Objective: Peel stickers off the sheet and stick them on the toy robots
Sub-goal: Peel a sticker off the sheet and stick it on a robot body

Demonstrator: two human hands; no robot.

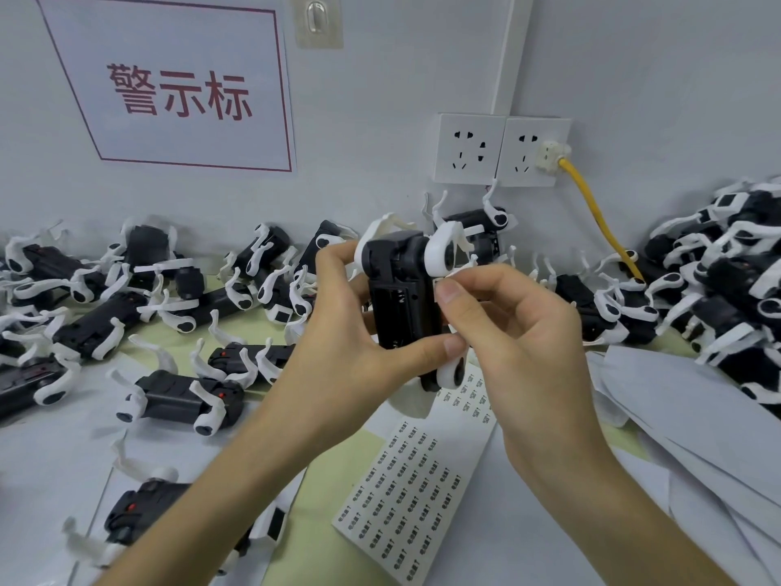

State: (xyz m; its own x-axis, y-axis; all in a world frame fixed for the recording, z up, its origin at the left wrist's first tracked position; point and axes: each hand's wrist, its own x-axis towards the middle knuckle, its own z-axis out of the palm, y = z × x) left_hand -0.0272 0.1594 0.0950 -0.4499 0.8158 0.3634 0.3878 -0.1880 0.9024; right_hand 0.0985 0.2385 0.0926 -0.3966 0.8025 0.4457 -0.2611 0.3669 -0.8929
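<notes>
Our left hand (346, 327) curls round the toy robot (397, 289), upright above the middle of the bench (315, 518). The fingers (450, 291) of our right hand (507, 323) pinch a sticker (438, 282) at its side, over the sticker sheet (405, 492).

On my feed I see 2 bare hands, the left hand (350, 327) and the right hand (520, 332), each running into a bare forearm. The left forearm (236, 480) and the right forearm (613, 492) are uncovered all the way to the lower edge of my view. The right thumbnail (450, 291) is cut short, rounded and plain, and the left thumbnail (454, 344) looks the same. The fingers are slim, with faint creases at the knuckles.
</notes>
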